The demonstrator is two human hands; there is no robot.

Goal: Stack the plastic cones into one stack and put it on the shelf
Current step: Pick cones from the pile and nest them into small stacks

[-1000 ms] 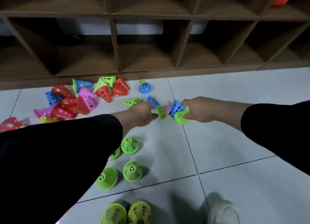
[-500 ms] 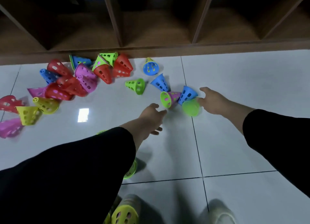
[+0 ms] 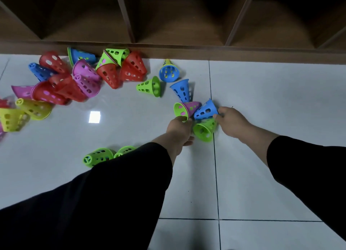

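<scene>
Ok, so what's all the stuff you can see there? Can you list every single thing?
Red cones: about six, red, in the pile at left by the shelf.
Pink cones: at least three, pink, same pile; another nested with a green one by the hands.
Yellow cones: two, yellow, far left.
Blue cones: five, blue, two in the pile, three nearer the hands.
Green cones: about seven, green, scattered from the pile to the left sleeve.
Shelf: one, brown wood, along the top.
Floor: white tiles.
Sleeves: two, black.
Left hand: one, fingertips at the green-rimmed cone, grip unclear.
Right hand: one, grip on a blue cone.
</scene>
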